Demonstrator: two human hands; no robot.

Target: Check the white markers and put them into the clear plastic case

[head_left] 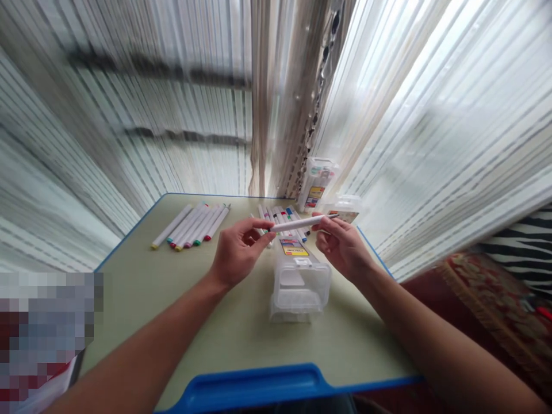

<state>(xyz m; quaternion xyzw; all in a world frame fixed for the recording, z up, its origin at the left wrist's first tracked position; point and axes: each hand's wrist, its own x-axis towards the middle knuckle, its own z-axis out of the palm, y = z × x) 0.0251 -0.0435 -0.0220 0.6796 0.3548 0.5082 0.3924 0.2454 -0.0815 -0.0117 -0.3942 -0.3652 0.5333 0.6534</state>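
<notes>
Between my two hands a white marker point(297, 224) is held nearly level above the table. My left hand point(237, 247) pinches its dark left end with thumb and fingertips. At the other end, my right hand point(338, 241) grips the barrel close to a grey tip that points right. Just below the marker lies a clear plastic case point(302, 287) with a yellow and red label, its near end facing me. Behind the held marker, several white markers with coloured ends point(282, 215) lie side by side, partly hidden by my hands.
Another group of white markers point(194, 227) lies on the table's left side. A clear case point(317, 184) holding markers stands at the back right corner, with another clear container point(345, 207) beside it. The pale table point(142, 299) has a blue edge; striped curtains point(194, 103) hang behind.
</notes>
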